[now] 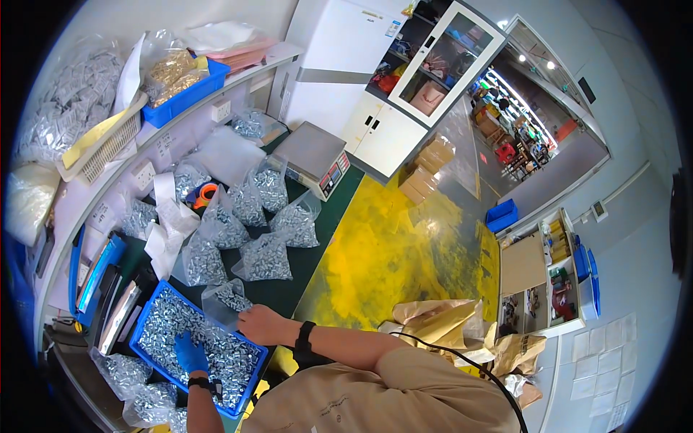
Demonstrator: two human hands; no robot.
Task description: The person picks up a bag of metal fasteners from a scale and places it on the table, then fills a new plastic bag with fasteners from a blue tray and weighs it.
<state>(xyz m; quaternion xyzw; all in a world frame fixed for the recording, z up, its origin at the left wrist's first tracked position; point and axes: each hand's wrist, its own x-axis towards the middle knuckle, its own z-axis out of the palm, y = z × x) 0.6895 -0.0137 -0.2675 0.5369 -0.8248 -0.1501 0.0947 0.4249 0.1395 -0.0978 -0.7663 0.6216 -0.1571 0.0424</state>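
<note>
A blue tray (146,312) full of small silvery metal fittings stands at the near left. My left hand (190,353), in a blue glove, reaches down among the fittings with its fingers stretched out; some fingertips are hard to make out. At the tray's far right edge, my bare right hand (261,325) is closed on the rim of a clear plastic bag (227,299). That bag is partly filled with the same fittings. Just beyond it on the green tabletop stand several filled clear bags (265,257).
A digital scale (312,155) sits at the table's far end. An orange tape dispenser (206,195) and a white paper strip (167,231) lie behind the bags. More filled bags (148,400) are left of the tray. Brown paper sacks (440,325) lie on the floor at right.
</note>
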